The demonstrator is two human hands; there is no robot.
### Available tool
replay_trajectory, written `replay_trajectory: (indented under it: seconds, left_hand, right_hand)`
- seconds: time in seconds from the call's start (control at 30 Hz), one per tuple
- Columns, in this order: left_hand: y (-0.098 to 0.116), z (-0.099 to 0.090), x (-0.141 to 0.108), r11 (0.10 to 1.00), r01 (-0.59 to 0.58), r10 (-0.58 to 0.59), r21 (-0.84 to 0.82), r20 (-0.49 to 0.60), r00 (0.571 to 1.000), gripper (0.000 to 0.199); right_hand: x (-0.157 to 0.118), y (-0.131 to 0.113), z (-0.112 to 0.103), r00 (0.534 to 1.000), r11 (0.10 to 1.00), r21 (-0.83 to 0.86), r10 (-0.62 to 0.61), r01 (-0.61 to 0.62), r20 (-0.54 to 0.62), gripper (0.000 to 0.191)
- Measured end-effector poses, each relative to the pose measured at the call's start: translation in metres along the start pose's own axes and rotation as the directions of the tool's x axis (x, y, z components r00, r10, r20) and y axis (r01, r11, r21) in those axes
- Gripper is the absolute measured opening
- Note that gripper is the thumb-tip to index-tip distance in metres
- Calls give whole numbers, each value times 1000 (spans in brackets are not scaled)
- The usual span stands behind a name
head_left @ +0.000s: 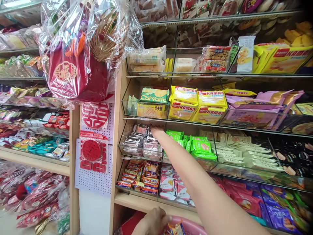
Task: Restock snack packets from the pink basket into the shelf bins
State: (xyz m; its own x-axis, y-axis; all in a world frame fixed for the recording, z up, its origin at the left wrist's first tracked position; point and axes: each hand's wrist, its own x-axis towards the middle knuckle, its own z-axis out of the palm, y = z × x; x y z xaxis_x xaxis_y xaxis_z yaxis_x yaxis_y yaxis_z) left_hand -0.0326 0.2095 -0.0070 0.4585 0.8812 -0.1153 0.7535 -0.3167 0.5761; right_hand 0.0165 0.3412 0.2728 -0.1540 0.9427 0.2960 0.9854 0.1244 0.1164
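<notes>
My right arm stretches up across the shelves, and my right hand (156,130) is in the compartment of silver-wrapped snack packets (153,145). Its fingers are hidden among the packets at the back, so their grip does not show. Low in front of the shelves, my left hand (154,220) is closed at the left rim of a pink basket (190,224). An orange-and-blue snack packet (178,227) lies in the basket beside that hand.
Green packets (200,145) fill the compartment to the right. Clear fronts edge each shelf (146,119). Below are orange snack packets (150,176); above, yellow KAMAN packs (211,102). A plastic-wrapped red gift bag (75,75) hangs at the left, beside the wooden upright (117,130).
</notes>
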Motion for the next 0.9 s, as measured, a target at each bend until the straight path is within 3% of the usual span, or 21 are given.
replay_trajectory:
  seconds: [0.4, 0.63, 0.9]
  left_hand:
    - [-2, 0, -1, 999, -15, 15, 35, 3, 1000, 51]
    - [1, -3, -5, 999, -25, 24, 40, 17, 1000, 56]
    - [1, -5, -6, 999, -30, 30, 29, 14, 999, 52]
  right_hand:
    - [-6, -1, 4, 983, 997, -73, -10, -3, -182, 40]
    - [-9, -2, 5, 973, 995, -103, -30, 6, -227, 23]
    - [-38, -12, -4, 925, 994, -103, -67, 31, -373, 33]
